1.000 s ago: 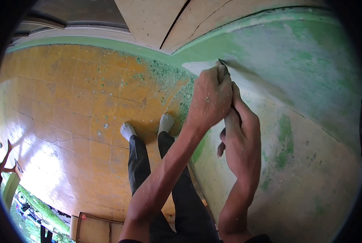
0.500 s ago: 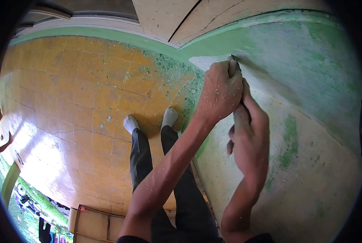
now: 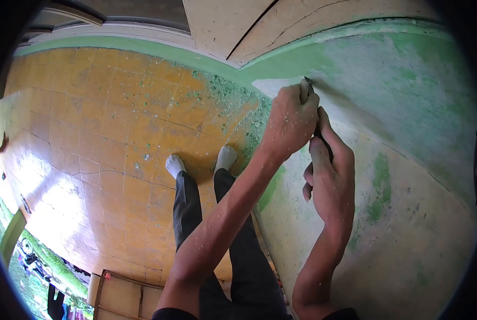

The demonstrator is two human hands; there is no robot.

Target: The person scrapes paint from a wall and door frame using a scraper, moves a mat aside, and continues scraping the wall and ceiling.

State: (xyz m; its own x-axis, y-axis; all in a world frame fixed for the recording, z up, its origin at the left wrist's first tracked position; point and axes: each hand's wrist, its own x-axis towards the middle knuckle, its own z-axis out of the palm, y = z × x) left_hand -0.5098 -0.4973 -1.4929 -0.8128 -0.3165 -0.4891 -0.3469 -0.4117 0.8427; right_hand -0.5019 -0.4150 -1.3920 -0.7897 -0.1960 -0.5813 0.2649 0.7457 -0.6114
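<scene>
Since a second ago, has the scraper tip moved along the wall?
Cannot tell. The scraper tip sits at the edge of the green paint as before; its small rightward shift matches the feet and floor, so the camera moved.

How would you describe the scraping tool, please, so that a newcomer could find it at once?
Start at the green-painted wall on the right, above the yellow tiled floor. Both hands meet on it: the left hand above, the right hand below. The scraper is the thin dark tip poking above the left fist, the only dark point on the pale bared patch.
</scene>
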